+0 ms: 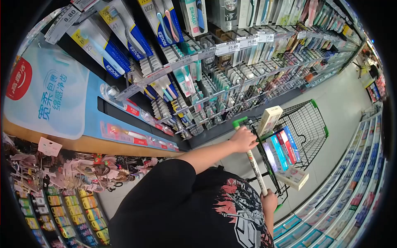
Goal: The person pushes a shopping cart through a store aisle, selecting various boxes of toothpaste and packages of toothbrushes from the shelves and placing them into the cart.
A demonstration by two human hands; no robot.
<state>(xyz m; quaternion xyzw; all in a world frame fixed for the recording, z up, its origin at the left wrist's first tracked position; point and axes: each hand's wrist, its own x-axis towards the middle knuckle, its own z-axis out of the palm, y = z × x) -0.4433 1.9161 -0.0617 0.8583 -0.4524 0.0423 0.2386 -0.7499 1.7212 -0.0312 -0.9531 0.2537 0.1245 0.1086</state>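
Note:
My left hand (244, 139) is closed around the green-ended handlebar (257, 171) of a shopping cart (308, 134). Lower in the view, my right hand (269, 201) grips the other end of the same bar, its fingers partly hidden. Just beyond the bar, a tall cream box (270, 120) stands at the cart's near end. Beside it lie flat blue and red boxes (288, 144), and another pale box (294, 177) is at the right side. The wire basket beyond these boxes is visible down to its mesh.
Toothbrush racks (244, 78) with price tags line my left side. A blue display panel (45, 91) juts out near me. Hair accessories (99, 165) hang behind on the left. Curved shelves of boxed goods (343, 190) run along the right. The tiled aisle floor (331, 93) stretches ahead.

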